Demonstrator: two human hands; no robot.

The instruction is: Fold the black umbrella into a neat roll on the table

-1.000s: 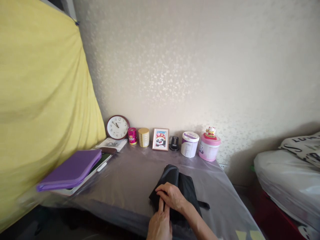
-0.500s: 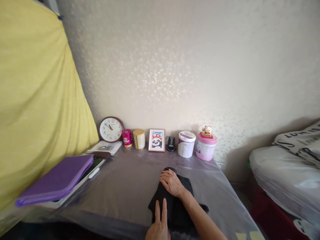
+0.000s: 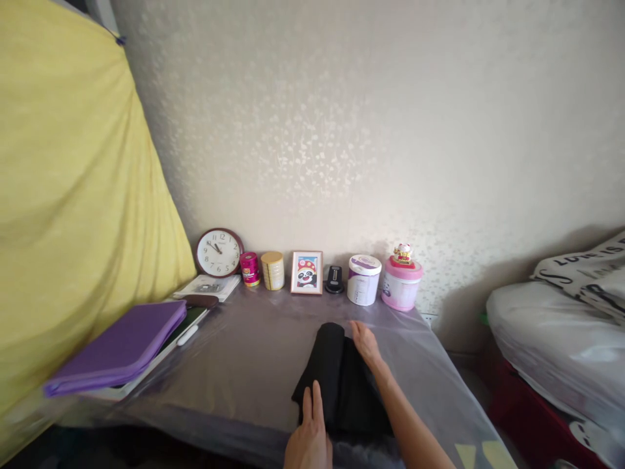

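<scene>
A folded black garment (image 3: pixel 326 365) lies on the table near its front edge, its left part overlapping as a long smooth panel. My left hand (image 3: pixel 310 426) rests on its lower left part with the fingers stretched out. At the upper right edge of the garment, my right hand (image 3: pixel 365 342) has its fingers closed on the cloth. My right forearm covers part of the garment's right side.
A plastic cover lies over the table (image 3: pixel 234 365). Along the wall stand a clock (image 3: pixel 219 253), a pink tin (image 3: pixel 250 269), a yellow-lidded can (image 3: pixel 273 271), a panda picture frame (image 3: pixel 306 272) and two tubs (image 3: pixel 364 280). A purple folder (image 3: pixel 117 345) lies at left.
My right hand has moved from the top middle of the garment to its upper right edge. The flap sticking out at the right no longer shows. My left hand has stayed nearly in place.
</scene>
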